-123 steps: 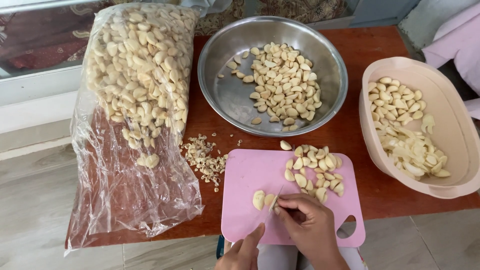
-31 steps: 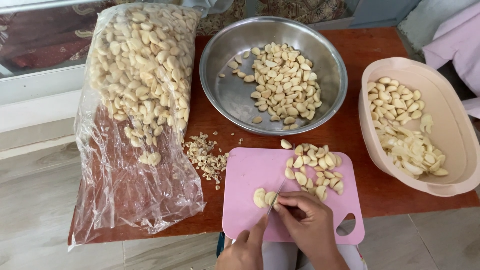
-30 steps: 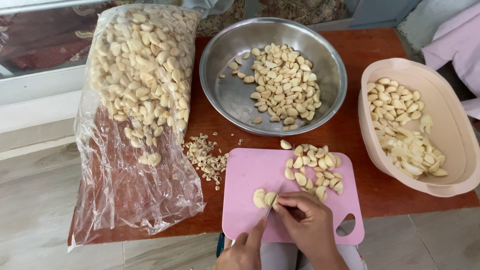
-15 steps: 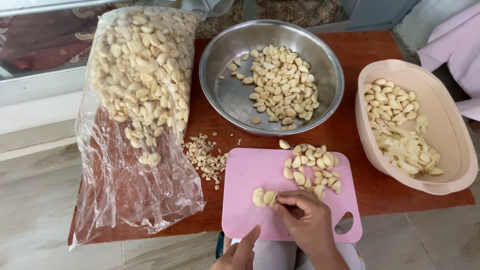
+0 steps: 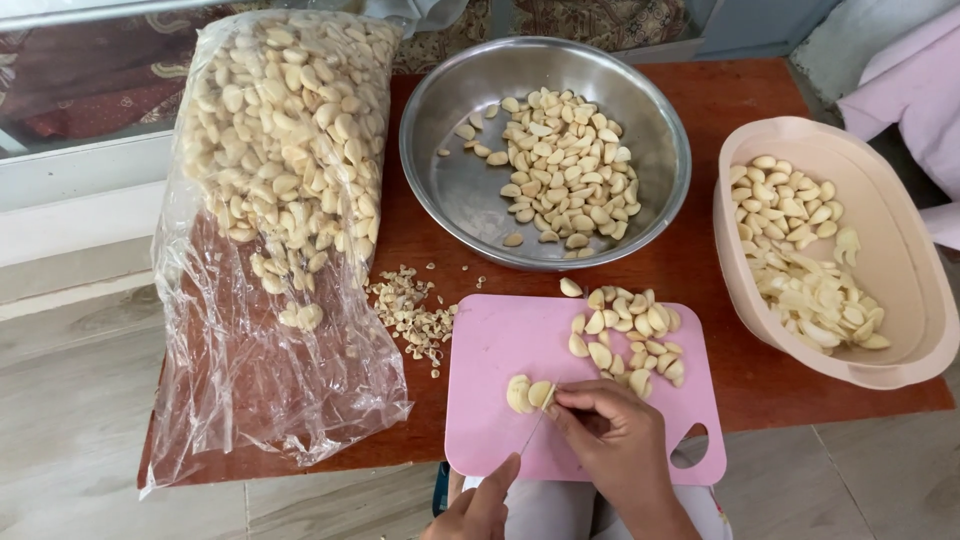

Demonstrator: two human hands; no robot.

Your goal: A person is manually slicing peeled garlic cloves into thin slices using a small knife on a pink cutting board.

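Peeled garlic clove [image 5: 541,393], pale cream and partly sliced, lying near the front edge of a pink cutting board [image 5: 500,345]; the right hand [image 5: 612,440] pinches it with curled fingertips, while the left hand [image 5: 480,505] grips a thin knife [image 5: 530,435] whose blade points toward the clove. A heap of whole cloves [image 5: 630,335] sits at the board's far right corner. To the left, a large clear plastic bag [image 5: 270,240] of cloves lies open along the red table [image 5: 720,100]. Beyond, a steel bowl [image 5: 450,190] and a beige oval basin [image 5: 900,270] hold more garlic.
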